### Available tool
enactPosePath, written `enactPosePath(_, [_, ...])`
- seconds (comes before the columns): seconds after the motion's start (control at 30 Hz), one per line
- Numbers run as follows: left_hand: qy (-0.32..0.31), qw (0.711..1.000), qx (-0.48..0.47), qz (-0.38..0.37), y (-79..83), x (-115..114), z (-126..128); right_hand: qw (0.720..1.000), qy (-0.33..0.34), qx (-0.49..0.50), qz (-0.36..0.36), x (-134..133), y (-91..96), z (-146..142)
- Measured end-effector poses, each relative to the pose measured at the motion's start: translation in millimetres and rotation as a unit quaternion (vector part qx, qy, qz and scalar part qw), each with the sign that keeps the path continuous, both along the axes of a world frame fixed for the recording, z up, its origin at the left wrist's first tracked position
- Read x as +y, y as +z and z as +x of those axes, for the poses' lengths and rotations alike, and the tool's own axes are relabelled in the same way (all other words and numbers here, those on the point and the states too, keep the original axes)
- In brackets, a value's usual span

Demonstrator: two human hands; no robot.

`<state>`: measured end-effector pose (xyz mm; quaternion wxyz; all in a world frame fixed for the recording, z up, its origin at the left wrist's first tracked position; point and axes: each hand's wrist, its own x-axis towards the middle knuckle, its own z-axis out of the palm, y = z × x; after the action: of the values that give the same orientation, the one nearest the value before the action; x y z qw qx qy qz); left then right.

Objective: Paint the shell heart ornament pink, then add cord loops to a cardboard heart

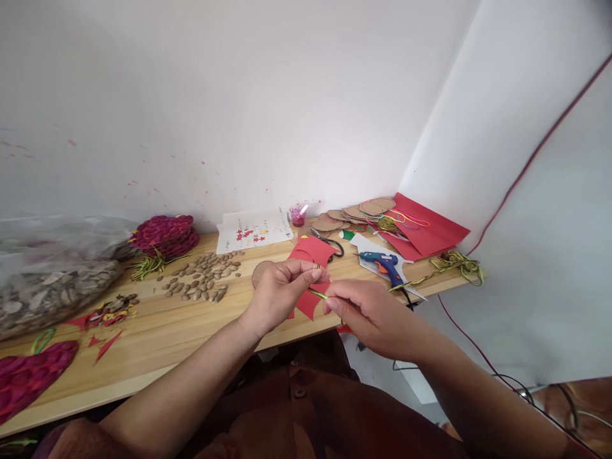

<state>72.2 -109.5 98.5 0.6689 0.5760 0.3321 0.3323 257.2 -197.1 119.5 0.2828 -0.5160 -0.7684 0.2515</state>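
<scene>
A short green cord (316,293) runs between my two hands. My left hand (282,287) pinches one part of it between thumb and fingers. My right hand (366,312) grips the other end at the thumb and forefinger. Beneath and behind the hands lies cut red paper (313,250) on the table. Black-handled scissors (329,241) lie partly under that paper. A round cardboard disc (259,273) shows beside my left hand, partly covered by it. To the right of my right hand rests a blue glue gun (387,262) on white paper scraps.
The wooden table (191,331) meets a wall at the back. Stones or shells (203,275) are spread left of centre, with stacked magenta pieces (165,236) behind. Cardboard discs (356,212), red sheets (430,229) and tangled green cord (456,266) lie right. A clear bag (52,287) bulges at left.
</scene>
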Motion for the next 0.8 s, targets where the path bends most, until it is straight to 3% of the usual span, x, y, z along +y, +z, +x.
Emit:
enactPosePath(0.1, [-0.043, 0.996, 0.040, 0.068, -2.5, -2.6, -1.0, 1.000, -0.006, 0.002, 0.016, 1.3, 6.9, 8.4])
enactPosePath(0.23, [-0.101, 0.993, 0.046, -0.036, -8.0, -7.0, -1.3, 1.000, -0.006, 0.019, 0.023, 10.7, 4.5, 16.5])
enactPosePath(0.43, [-0.119, 0.978, 0.020, -0.170, -15.4, -7.7, -4.5, 0.998, -0.032, 0.059, -0.004, 24.5, -12.3, 21.9])
enactPosePath(0.8, [-0.111, 0.972, -0.006, -0.205, -15.0, -6.8, -9.8, 0.997, -0.014, 0.069, -0.032, 41.8, -33.1, 20.9])
